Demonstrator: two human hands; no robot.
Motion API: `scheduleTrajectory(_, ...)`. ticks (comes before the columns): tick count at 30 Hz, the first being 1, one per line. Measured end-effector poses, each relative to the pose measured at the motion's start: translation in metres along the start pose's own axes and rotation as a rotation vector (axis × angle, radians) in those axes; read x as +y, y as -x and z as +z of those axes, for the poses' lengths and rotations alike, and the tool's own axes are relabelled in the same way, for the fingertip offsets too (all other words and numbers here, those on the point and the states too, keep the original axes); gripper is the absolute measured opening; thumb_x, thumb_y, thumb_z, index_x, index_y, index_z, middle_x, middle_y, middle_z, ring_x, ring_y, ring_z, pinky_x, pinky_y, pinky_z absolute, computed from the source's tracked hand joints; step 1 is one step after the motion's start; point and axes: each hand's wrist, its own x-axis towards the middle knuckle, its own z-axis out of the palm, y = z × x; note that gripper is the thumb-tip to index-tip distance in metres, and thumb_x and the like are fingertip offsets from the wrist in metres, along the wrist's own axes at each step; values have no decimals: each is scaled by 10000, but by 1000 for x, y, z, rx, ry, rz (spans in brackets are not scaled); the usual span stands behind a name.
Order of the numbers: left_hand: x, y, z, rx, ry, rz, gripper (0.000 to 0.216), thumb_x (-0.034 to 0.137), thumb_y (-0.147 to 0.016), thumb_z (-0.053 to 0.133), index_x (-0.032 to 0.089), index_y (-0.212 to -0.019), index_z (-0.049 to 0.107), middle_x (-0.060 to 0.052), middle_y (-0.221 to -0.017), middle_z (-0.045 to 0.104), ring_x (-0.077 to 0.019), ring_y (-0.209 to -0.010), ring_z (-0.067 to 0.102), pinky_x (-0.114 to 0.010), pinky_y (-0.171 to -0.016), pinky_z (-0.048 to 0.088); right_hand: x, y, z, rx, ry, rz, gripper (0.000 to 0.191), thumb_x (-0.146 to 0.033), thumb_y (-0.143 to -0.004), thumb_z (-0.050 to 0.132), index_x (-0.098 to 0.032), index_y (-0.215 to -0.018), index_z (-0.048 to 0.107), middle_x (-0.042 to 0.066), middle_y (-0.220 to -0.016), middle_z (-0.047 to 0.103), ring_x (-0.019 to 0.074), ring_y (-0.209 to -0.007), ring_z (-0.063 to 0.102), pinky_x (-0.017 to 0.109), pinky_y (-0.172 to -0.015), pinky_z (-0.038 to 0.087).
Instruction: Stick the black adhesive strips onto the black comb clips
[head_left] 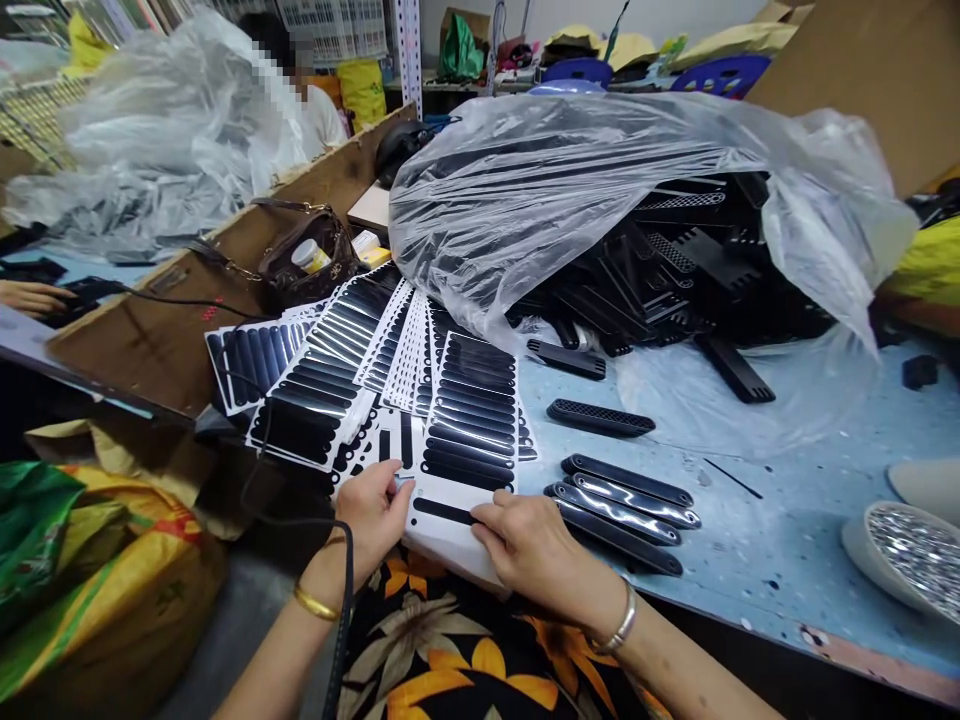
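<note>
A white sheet of black adhesive strips (472, 415) lies at the table's front edge, its lower end over my lap. One separate black strip (442, 510) is near that lower end. My right hand (529, 540) has thumb and fingers pinched on this strip's right end. At the sheet's left edge is my left hand (369, 515), thumb and forefinger closed around something small and pale that I cannot make out. To the right of my right hand, several glossy black long pieces (622, 510) lie side by side. Behind them sits a textured black piece (600, 417).
More strip sheets (315, 390) fan out to the left. A large clear plastic bag (540, 190) spills black parts (660, 270). A bowl of small shiny metal parts (911, 550) stands right. A wooden board (172, 310) and a black cable (346, 600) are left.
</note>
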Motion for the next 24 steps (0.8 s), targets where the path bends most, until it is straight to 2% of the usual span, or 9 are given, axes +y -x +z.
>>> scheduleTrajectory(3, 12, -11, -2, -189, -240, 65, 222, 320, -830, 538, 182, -754, 694, -42, -625, 624, -181, -583, 577, -266, -564, 373, 1, 2, -4, -24, 43, -20, 231, -258, -949, 507, -188, -847, 702, 52, -703, 640, 144, -596, 557, 284, -566, 260)
scheduleTrajectory(6, 20, -18, -2, -264, -273, 82, 248, 314, -839, 522, 183, -660, 633, -35, -582, 585, -176, -560, 545, -270, -558, 334, -1, 6, -9, -38, 87, -37, 259, -261, -985, 451, -195, -921, 693, 61, -705, 637, 147, -577, 536, 293, -558, 229)
scheduleTrajectory(8, 21, -21, 1, -240, -138, 27, 201, 306, -778, 562, 189, -624, 615, -8, -525, 545, -160, -520, 511, -261, -538, 325, -4, 9, -12, -58, 103, -43, 256, -250, -991, 443, -193, -925, 684, 62, -713, 633, 143, -565, 518, 298, -551, 213)
scheduleTrajectory(11, 21, -25, 4, -205, 233, -125, 177, 325, -649, 632, 192, -540, 590, 20, -468, 516, -130, -463, 467, -236, -485, 327, -8, 12, -16, -78, 101, -39, 236, -249, -983, 459, -186, -921, 677, 64, -743, 626, 145, -582, 512, 295, -545, 215)
scheduleTrajectory(14, 22, -28, 3, -231, 597, -254, 230, 360, -570, 707, 175, -506, 586, 36, -438, 491, -94, -420, 417, -209, -432, 306, -8, 14, -19, -57, 90, -20, 225, -264, -980, 464, -189, -950, 674, 71, -801, 609, 162, -654, 528, 284, -564, 255)
scheduleTrajectory(16, 22, -29, 1, -274, 761, -342, 268, 362, -540, 758, 160, -516, 583, 54, -415, 457, -60, -379, 357, -185, -395, 253, -7, 16, -21, -39, 74, -25, 195, -212, -958, 480, -204, -993, 672, 64, -813, 588, 166, -687, 528, 279, -587, 285)
scheduleTrajectory(20, 15, -27, 1, -294, 900, -499, 319, 365, -504, 812, 134, -660, 656, 59, -423, 488, -33, -325, 314, -157, -343, 172, -4, 16, -22, -42, 67, -42, 267, -65, -862, 500, -202, -1029, 656, 62, -828, 575, 165, -693, 512, 283, -606, 298)
scheduleTrajectory(24, 11, -24, 4, -257, 948, -564, 360, 342, -478, 824, 117, -728, 696, 35, -453, 555, -42, -323, 367, -158, -333, 219, -2, 11, -19, -14, 69, -41, 208, -51, -834, 508, -181, -919, 646, 47, -800, 564, 152, -656, 481, 285, -579, 265)
